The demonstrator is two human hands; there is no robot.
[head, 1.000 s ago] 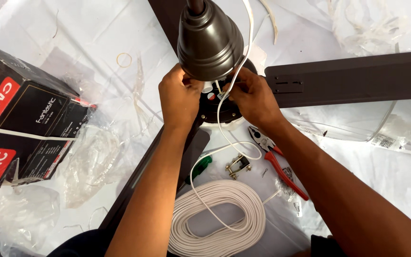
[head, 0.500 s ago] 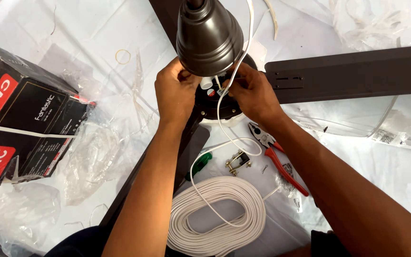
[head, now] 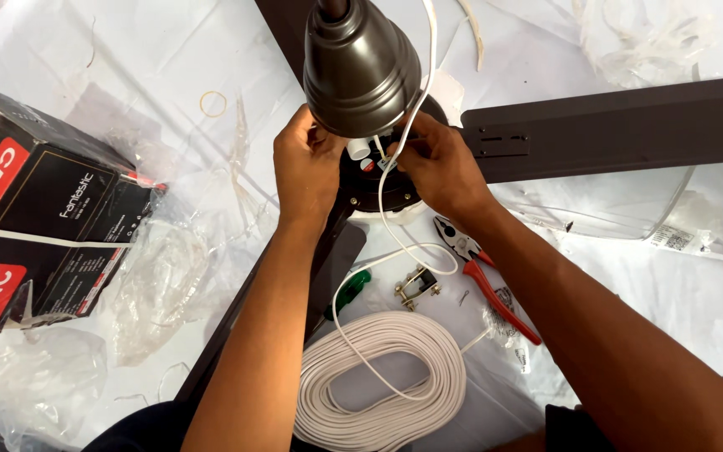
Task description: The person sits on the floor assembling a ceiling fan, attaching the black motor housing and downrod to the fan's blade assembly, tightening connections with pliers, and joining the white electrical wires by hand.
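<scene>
A dark brown ceiling fan lies on a white sheet, its bell-shaped canopy cover point(head: 360, 67) raised on the rod above the motor hub point(head: 378, 186). My left hand point(head: 305, 167) rests its fingers on the hub's left side under the cover. My right hand point(head: 438, 167) pinches a thin white wire point(head: 385, 222) at the hub's terminals. The wire runs down to a white coil point(head: 382, 381) between my forearms. One fan blade point(head: 621, 125) stretches to the right, another point(head: 236, 335) runs down left under my left arm.
Red-handled pliers point(head: 483, 280), a green-handled screwdriver point(head: 349, 293) and a small metal clamp point(head: 416, 287) lie beside the coil. A black and red cardboard box point(head: 35, 226) stands at the left. Clear plastic bags point(head: 156, 285) and wrapping point(head: 621, 201) lie around.
Both hands stay at the hub with only small finger shifts. The view has moved slightly closer to the canopy cover.
</scene>
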